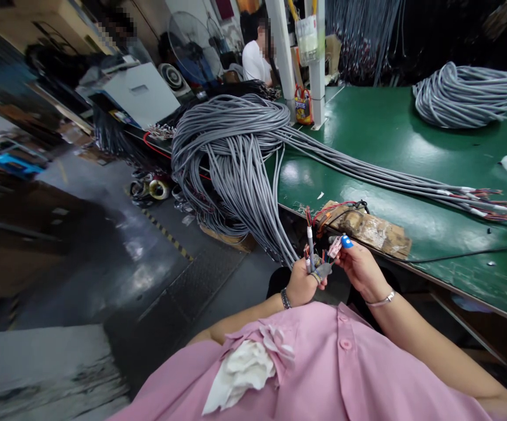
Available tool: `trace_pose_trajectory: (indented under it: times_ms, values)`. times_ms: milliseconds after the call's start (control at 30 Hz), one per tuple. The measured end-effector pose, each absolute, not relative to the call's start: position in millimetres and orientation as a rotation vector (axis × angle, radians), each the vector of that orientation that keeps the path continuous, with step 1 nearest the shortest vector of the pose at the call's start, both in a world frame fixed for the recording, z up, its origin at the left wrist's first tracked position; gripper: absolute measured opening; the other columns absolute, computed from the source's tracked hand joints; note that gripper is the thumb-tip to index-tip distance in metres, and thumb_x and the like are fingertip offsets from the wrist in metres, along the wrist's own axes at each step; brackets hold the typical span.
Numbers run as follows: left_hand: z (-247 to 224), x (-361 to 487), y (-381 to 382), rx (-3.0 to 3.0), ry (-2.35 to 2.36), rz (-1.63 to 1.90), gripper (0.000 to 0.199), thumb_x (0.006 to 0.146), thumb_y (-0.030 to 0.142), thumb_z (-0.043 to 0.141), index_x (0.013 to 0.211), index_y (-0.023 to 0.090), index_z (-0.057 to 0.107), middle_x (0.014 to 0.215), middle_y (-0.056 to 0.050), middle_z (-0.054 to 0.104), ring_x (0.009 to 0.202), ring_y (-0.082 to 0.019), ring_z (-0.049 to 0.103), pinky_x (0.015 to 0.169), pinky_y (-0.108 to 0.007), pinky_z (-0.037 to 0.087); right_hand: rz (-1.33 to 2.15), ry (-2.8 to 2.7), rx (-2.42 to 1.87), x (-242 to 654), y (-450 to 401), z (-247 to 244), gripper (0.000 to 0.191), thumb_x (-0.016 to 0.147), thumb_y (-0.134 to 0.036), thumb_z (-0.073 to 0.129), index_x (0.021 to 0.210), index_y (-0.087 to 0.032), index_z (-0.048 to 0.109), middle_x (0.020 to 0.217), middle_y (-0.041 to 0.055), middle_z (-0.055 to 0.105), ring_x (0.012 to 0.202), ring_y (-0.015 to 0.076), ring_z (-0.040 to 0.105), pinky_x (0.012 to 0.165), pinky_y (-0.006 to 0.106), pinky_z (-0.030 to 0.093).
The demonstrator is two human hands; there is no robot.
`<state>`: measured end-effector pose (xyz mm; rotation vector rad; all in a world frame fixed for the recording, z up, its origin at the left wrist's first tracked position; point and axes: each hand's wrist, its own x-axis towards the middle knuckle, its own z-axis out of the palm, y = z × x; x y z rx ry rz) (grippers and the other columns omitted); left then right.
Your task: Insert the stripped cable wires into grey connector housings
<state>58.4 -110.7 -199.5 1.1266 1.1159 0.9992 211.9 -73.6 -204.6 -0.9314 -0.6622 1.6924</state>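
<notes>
My left hand [302, 284] is closed around the ends of several grey cables, whose stripped coloured wires stick up above the fingers. Grey wrapping covers its thumb. Close beside it on the right, my right hand [361, 268] pinches a small pinkish-white part [334, 248] between its fingertips, with blue covering on one fingertip. What the part is exactly is too small to tell. From the left hand the cables run up into a large grey cable bundle [244, 158] draped over the table's edge.
Taped wooden block [367, 229] with red and black wires lies at the front edge of the green table [367, 140]. A coiled grey cable bundle [464, 96] rests at the back right. White posts [317, 88] stand behind; a person in white [254, 60] sits beyond.
</notes>
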Motion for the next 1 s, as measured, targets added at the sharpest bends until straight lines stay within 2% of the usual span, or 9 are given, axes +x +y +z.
trace_pose_trajectory:
  times_ms: [133,300,433,567,667,833,1000]
  values:
    - [-199,58,-111,1.118,1.121,0.984,0.037,0.074,0.045,0.069,0.067,0.011,0.056,0.054,-0.002,0.056,0.044,-0.01,0.05,0.043,-0.021,0.043,1.75,-0.638,-0.913,211,-74,-209,0.034,0.079,-0.051,0.065,0.076,-0.016,0.066,0.07,0.0022,0.059,0.061,0.01,0.051,0.055,0.021,0.043]
    - [-193,53,-115,1.103,1.124,1.0,0.036,0.072,0.044,0.071,0.072,0.011,0.058,0.053,-0.002,0.056,0.044,-0.01,0.051,0.043,-0.022,0.044,1.851,-0.498,-0.931,214,-76,-215,0.044,0.078,-0.062,0.059,0.082,-0.018,0.066,0.077,0.0047,0.062,0.065,0.0121,0.055,0.055,0.022,0.047]
    - [-189,48,-123,1.122,1.119,0.996,0.035,0.072,0.043,0.071,0.071,0.011,0.058,0.052,-0.002,0.055,0.043,-0.01,0.05,0.043,-0.021,0.043,2.0,-0.551,-0.883,222,-84,-218,0.05,0.076,-0.065,0.059,0.084,-0.017,0.067,0.084,0.0069,0.063,0.067,0.0124,0.056,0.057,0.023,0.049]
    - [-197,43,-126,1.15,1.146,0.97,0.036,0.072,0.043,0.072,0.069,0.011,0.055,0.053,-0.002,0.056,0.044,-0.01,0.051,0.044,-0.021,0.043,2.115,-0.809,-0.842,223,-95,-215,0.035,0.073,-0.048,0.072,0.086,-0.016,0.066,0.082,0.0051,0.063,0.067,0.0119,0.056,0.062,0.025,0.049]
    - [-207,42,-126,1.186,1.133,0.953,0.033,0.074,0.04,0.071,0.072,0.012,0.054,0.055,-0.002,0.057,0.045,-0.01,0.052,0.046,-0.022,0.044,1.972,-0.971,-0.91,215,-102,-209,0.023,0.073,-0.035,0.075,0.081,-0.016,0.065,0.07,0.0015,0.061,0.06,0.01,0.054,0.06,0.024,0.046]
    - [-210,43,-121,1.246,1.055,0.795,0.028,0.073,0.035,0.072,0.072,0.01,0.057,0.059,-0.004,0.061,0.05,-0.012,0.056,0.051,-0.022,0.047,1.769,-1.174,-0.865,204,-108,-205,0.019,0.078,-0.035,0.069,0.081,-0.017,0.063,0.066,0.0023,0.063,0.056,0.015,0.058,0.059,0.03,0.047]
    - [-205,41,-116,1.222,1.046,0.804,0.036,0.075,0.043,0.068,0.065,0.01,0.059,0.056,-0.006,0.061,0.05,-0.013,0.057,0.053,-0.024,0.048,1.713,-1.184,-0.859,207,-111,-208,0.023,0.08,-0.036,0.068,0.093,-0.019,0.061,0.07,0.0022,0.064,0.061,0.0154,0.059,0.063,0.031,0.046]
